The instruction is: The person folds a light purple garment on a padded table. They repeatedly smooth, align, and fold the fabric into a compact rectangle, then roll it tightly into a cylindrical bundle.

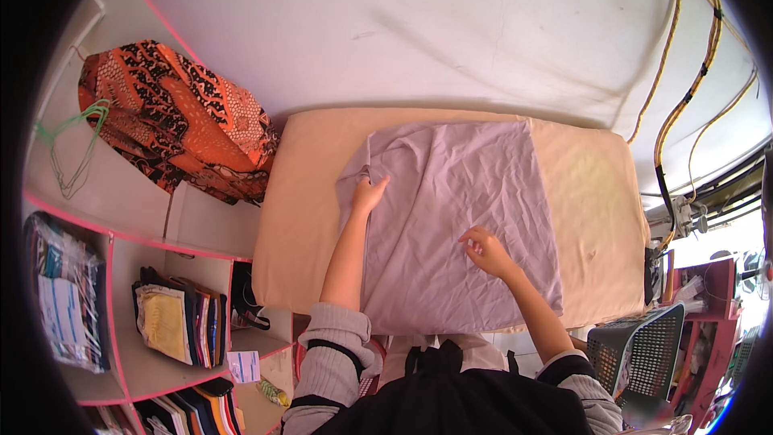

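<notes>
A wrinkled lilac cloth [453, 193] lies spread over a padded table with a peach cover [595, 205]. At the cloth's left side is my left hand [369, 194], its thumb resting on top and its other fingers mostly hidden in a bunched fold of the fabric. Over the middle of the cloth hovers my right hand [488, 252], fingers loosely bent and apart, with nothing in them. Whether its fingertips touch the fabric is hard to tell.
Orange-and-black batik fabric [187, 115] hangs at the left, beside green wire hangers [78, 133]. Pink-edged shelves [112, 290] below hold folded clothes [181, 320]. A grey plastic basket [634, 344] stands at the lower right. Yellow cables [688, 96] run down the wall.
</notes>
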`<control>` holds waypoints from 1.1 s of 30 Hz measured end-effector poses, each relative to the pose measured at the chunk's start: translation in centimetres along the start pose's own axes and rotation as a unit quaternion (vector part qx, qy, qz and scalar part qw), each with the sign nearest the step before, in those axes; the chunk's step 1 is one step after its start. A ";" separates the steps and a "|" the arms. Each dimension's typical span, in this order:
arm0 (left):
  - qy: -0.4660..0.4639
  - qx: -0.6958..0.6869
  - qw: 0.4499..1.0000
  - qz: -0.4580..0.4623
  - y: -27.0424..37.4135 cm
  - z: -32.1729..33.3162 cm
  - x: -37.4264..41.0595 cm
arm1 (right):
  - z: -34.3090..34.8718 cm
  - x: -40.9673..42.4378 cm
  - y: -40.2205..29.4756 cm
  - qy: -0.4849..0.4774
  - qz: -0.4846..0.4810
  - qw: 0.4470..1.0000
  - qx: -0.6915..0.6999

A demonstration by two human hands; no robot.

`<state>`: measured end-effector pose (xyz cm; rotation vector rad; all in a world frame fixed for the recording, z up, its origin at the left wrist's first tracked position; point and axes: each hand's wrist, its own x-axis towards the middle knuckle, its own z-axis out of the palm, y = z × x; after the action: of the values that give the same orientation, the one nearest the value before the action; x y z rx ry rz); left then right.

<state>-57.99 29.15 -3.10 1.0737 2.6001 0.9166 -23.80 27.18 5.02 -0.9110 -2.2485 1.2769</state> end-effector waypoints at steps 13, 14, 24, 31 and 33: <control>-0.021 -0.593 0.758 -0.271 -1.6 -3.7 6.1 | 3.2 2.6 1.2 -0.041 0.023 0.998 -0.040; -0.039 -0.601 0.754 -0.261 -1.7 -4.1 6.3 | 3.2 2.7 1.2 -0.049 0.034 0.997 -0.039; -0.007 -0.348 0.937 -0.019 -3.2 -4.5 7.4 | -0.9 7.4 3.2 -0.025 0.120 0.991 0.045; -0.049 -0.113 0.990 0.070 0.8 -6.5 9.7 | -4.3 16.1 2.0 0.136 0.066 0.984 -0.091; 0.136 -0.062 0.979 0.135 -2.6 -5.2 12.1 | -2.0 18.4 0.4 0.104 0.031 0.991 -0.081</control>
<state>-70.26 33.61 0.20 1.3768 2.5997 1.3562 -35.51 41.47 6.09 -1.1260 -2.1961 0.9847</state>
